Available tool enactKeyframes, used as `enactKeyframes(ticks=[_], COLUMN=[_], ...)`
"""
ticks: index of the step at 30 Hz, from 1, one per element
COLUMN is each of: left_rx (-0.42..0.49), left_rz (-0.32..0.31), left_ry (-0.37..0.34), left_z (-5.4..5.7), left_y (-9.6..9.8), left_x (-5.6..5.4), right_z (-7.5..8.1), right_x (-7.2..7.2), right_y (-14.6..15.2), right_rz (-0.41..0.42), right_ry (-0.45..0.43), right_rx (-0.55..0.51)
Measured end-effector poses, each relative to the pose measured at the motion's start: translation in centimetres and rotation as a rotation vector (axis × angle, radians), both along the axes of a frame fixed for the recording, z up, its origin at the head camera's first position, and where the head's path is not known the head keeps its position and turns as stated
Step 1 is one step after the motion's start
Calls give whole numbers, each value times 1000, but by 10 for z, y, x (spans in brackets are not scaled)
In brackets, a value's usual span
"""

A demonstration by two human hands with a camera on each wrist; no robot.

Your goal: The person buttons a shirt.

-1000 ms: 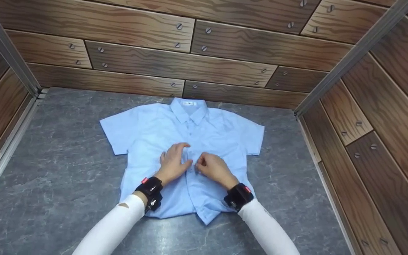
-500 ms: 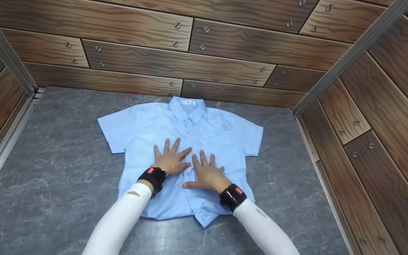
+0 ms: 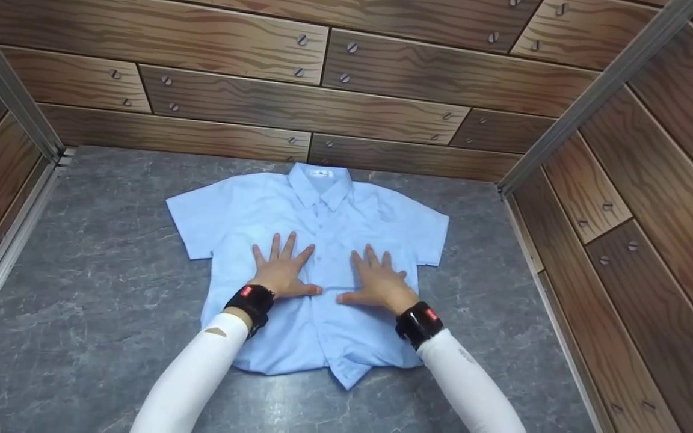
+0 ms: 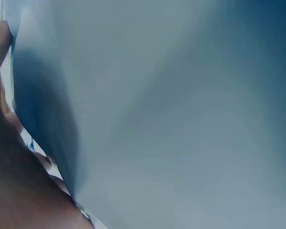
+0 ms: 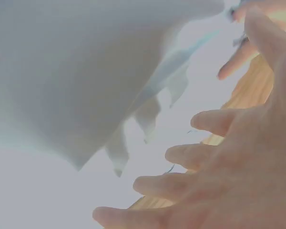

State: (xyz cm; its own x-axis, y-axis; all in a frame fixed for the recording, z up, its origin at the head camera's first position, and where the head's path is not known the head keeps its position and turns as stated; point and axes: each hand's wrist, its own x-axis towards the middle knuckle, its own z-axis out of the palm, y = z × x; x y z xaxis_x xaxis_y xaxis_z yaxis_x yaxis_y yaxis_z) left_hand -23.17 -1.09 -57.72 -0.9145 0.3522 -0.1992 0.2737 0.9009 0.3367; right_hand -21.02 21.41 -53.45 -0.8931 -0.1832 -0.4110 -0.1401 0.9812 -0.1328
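A light blue short-sleeved button shirt (image 3: pixel 316 337) lies front side up, its collar toward the back wall and its sleeves spread to both sides. My left hand (image 3: pixel 280 270) rests with fingers spread on the chest, left of the button strip. Opposite it, my right hand (image 3: pixel 381 279) lies on the other half of the front, fingers extended, thumb pointing at the left thumb. The two thumbs almost meet over the strip. In the right wrist view the spread right hand (image 5: pixel 238 171) shows close up beside pale cloth. Blue cloth fills most of the left wrist view.
The shirt lies on a grey marbled surface (image 3: pixel 112 288). Wood-patterned panels (image 3: pixel 232 90) stand behind it and at both sides, with metal rails at the corners. At the hem a corner of the shirt (image 3: pixel 349 370) sticks out toward the front.
A second ago both hands were close together with bent fingers at the button strip. The fingers then spread flat on the shirt, and the hands have since moved apart sideways.
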Motion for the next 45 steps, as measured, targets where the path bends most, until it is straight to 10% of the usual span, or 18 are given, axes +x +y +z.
enactKeyframes(ticks=[13, 19, 26, 33, 41, 45], left_rx=[33, 99, 124, 136, 225, 376], left_rz=[97, 147, 226, 305, 296, 302], left_ry=[68, 54, 66, 235, 0, 1], left_z=[1, 15, 14, 4, 11, 10], left_y=[-6, -55, -116, -138, -145, -141], left_x=[-2, 6, 28, 52, 54, 50], right_z=[-9, 1, -3, -7, -8, -11], right_x=[-24, -23, -10, 1, 6, 1], right_y=[33, 71, 115, 133, 136, 134], right_rz=[33, 36, -109, -263, -209, -198], right_ry=[-50, 32, 139, 123, 23, 82], right_rx=[-75, -273, -246, -231, -348, -493])
